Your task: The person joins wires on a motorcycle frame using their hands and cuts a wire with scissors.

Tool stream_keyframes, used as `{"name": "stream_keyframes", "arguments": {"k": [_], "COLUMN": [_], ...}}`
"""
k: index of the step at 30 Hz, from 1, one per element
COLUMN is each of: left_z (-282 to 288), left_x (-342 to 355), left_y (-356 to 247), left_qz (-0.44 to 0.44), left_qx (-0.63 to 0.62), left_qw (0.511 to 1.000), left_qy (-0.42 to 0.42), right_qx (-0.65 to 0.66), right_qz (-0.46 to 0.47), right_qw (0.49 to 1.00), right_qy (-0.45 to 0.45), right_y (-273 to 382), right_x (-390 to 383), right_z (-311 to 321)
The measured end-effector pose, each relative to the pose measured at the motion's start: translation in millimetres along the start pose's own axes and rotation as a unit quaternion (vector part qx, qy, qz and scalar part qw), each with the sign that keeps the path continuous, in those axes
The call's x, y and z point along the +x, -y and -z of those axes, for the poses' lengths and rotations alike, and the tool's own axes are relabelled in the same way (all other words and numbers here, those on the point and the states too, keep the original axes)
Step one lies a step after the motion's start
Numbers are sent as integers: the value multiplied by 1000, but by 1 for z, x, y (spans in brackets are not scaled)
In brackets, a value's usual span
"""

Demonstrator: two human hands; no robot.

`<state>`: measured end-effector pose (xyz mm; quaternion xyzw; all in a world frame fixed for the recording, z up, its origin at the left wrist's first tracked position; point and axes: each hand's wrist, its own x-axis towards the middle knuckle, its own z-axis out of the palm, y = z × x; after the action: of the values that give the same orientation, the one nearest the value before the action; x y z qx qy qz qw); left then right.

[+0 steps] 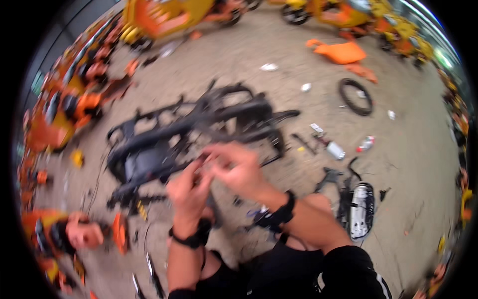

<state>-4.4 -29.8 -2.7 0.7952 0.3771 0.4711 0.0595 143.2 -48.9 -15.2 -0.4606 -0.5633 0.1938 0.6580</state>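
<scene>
My left hand (190, 187) and my right hand (236, 169) meet in front of me, fingers pinched around a small dark thing (203, 160) that is blurred and partly hidden by them. Behind and just beneath my hands, a black vehicle frame (164, 124) lies on the concrete floor, with tubes, a grey box-like part (142, 167) and loose brackets at its near left end. I cannot tell whether the small thing touches the frame.
Yellow and orange scooters (159, 15) line the back and sides. Around me lie an orange panel (343, 52), a tyre (344, 92), a plastic bottle (365, 143), a silver part (334, 150), a black-and-white exhaust part (359, 214) and an orange piece (119, 231).
</scene>
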Motion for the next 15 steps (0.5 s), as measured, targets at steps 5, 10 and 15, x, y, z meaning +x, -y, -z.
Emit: {"name": "stream_keyframes", "arguments": {"k": [5, 10, 15], "left_z": [4, -8, -14], "left_x": [3, 0, 0], "left_y": [-5, -5, -7], "left_qz": [41, 36, 37], "left_qx": [-17, -32, -31], "left_qw": [998, 997, 996], "left_qy": [-47, -59, -74], "right_qx": [60, 53, 103], "right_qz": [-77, -104, -131], "right_qw": [995, 992, 985], "right_qy": [-34, -37, -42], "right_y": [11, 2, 3], "right_x": [-5, -13, -16], "right_z": [-19, -11, -9]}}
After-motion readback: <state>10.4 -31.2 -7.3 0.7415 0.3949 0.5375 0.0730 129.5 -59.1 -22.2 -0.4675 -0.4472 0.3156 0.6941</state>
